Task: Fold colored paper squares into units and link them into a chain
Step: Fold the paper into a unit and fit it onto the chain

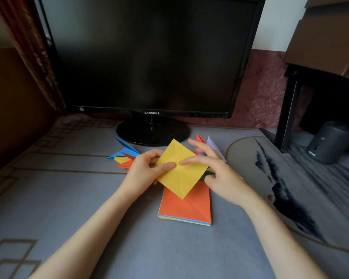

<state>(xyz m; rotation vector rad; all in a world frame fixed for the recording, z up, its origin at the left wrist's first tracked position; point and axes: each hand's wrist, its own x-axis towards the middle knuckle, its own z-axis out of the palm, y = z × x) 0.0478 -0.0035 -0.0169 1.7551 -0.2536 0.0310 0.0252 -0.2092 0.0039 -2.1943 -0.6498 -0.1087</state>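
Our left hand (147, 170) pinches the creased yellow square (181, 174) above the orange-topped paper stack (186, 208) — our right hand (220, 174), fingers (191, 160) straight, presses its centre.

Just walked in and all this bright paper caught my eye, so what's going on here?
A person is folding paper at a table. The left hand grips a creased yellow square by its left corner, while the right hand touches its middle with a forefinger. Beneath it lies a stack of paper squares, orange on top. Folded blue, yellow and orange units lie behind the left hand, red and purple units behind the right.
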